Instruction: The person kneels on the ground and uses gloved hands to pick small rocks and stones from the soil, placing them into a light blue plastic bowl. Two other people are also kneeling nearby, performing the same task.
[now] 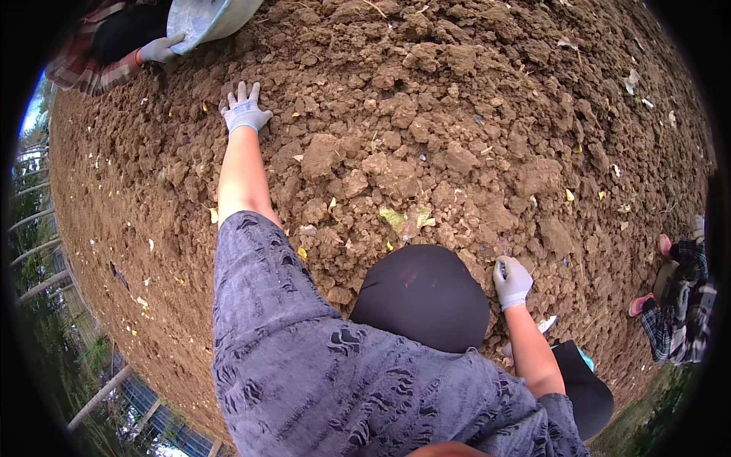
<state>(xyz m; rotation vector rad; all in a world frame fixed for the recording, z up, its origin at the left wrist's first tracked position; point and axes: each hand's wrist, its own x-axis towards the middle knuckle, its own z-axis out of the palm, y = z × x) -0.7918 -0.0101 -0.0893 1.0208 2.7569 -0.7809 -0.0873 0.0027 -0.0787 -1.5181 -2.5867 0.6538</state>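
Note:
My left hand (244, 110), in a pale glove with a light blue cuff, reaches far forward with its fingers spread over the clumpy brown soil (325, 157). Nothing is seen in it. Low at the right, beside my dark-clothed knee (422, 297), my right hand (511, 281) wears a similar glove. Its fingers are curled, with a small dark spot at the fingertips; whether it holds something cannot be told. Between the two hands lie soil clods, a yellow-green leaf (393, 218) and small yellow leaves.
At the upper left, a person's gloved hand (160, 49) grips the rim of a pale blue basin (208, 23). Another person in plaid clothing (682, 308) is at the right edge. Poles (100, 397) and a blue structure stand at the lower left.

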